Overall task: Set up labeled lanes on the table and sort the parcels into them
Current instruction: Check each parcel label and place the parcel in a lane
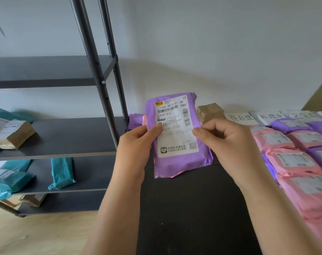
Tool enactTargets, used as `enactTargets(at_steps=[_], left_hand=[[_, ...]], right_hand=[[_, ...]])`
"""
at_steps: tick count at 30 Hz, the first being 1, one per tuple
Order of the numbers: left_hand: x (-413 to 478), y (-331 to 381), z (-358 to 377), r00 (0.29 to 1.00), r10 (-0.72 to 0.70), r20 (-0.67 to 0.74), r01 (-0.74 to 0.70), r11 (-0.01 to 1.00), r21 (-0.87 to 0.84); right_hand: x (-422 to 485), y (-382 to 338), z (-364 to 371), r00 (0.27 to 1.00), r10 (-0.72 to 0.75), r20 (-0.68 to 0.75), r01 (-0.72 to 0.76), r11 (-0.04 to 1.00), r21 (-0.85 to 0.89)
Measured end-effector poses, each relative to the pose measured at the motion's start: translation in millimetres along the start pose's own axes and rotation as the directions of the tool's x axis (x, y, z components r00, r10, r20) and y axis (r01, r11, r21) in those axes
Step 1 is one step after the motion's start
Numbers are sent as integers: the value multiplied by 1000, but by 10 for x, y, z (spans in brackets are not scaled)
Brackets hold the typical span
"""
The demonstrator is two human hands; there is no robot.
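Shelf [64, 137] with teal bags at left, then left hand [138, 142] and right hand [228, 142] each pinching a side of purple parcel [176, 133], label up above table [184, 208], likely read for lane, with pink parcels [294, 161] already laid rightward.

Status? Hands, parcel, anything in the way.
Left hand and right hand both pinch the purple parcel, label toward camera, above the table. Lane labels laid at back; pink parcels stacked right. Small brown box sits beside first label.

Left hand [138, 137], right hand [224, 137] pinch purple parcel [174, 162] over table [193, 208]
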State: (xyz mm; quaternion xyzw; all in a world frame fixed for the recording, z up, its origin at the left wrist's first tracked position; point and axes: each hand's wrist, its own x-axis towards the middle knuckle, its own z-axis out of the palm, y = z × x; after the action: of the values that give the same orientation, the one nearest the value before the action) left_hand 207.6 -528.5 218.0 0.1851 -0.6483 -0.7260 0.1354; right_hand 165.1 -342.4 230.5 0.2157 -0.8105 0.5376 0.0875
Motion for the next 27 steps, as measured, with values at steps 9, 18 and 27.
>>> enactTargets(at_steps=[9,18,27], left_hand=[[17,-141,185,996,89,24,-90,993,70],[-41,-309,666,961,56,272,-162,909,385],[-89,-389,1466,936,0,352,-170,875,453]], right_hand=[[-107,186,-134,985,114,-131,-129,985,-114],[-281,357,-528,960,-87,-265,-70,845,-530],[-317,911,-1212,914,31,-405,-190,913,-360]])
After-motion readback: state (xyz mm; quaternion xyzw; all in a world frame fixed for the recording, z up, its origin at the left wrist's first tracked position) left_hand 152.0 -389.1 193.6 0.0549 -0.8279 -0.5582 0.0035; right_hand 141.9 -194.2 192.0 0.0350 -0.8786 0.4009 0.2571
